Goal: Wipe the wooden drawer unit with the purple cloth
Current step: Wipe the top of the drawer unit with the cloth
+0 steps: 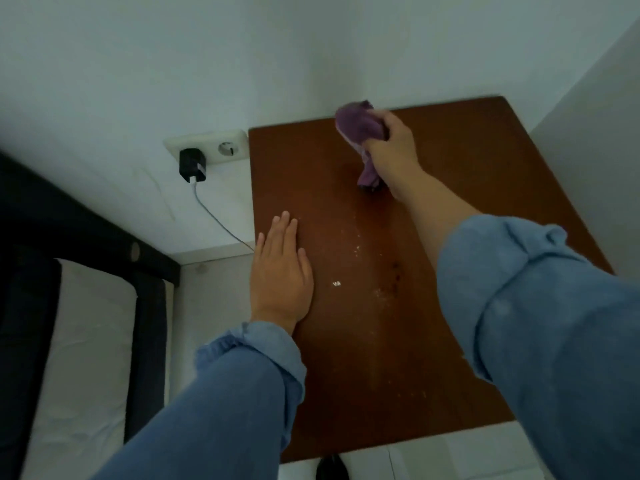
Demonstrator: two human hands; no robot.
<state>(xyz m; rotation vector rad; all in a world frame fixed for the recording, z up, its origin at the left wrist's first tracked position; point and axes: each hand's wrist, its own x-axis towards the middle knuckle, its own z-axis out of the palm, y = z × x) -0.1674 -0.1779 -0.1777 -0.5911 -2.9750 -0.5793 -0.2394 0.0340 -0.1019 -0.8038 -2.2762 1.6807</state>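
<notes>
The wooden drawer unit point(467, 202) shows its dark brown top, seen from above, with white crumbs and dust marks near the middle. My right hand point(393, 147) grips the bunched purple cloth point(356, 128) near the far edge of the top, by the wall. A tail of the cloth hangs below my fist and touches the wood. My left hand point(280, 271) rests flat on the left edge of the top, fingers straight and together.
A white wall socket strip point(221, 143) sits left of the unit, with a black charger point(192, 165) plugged in and its white cable point(221, 223) running down behind the unit. A bed with a dark frame point(69, 220) and white mattress point(86, 341) lies at the left.
</notes>
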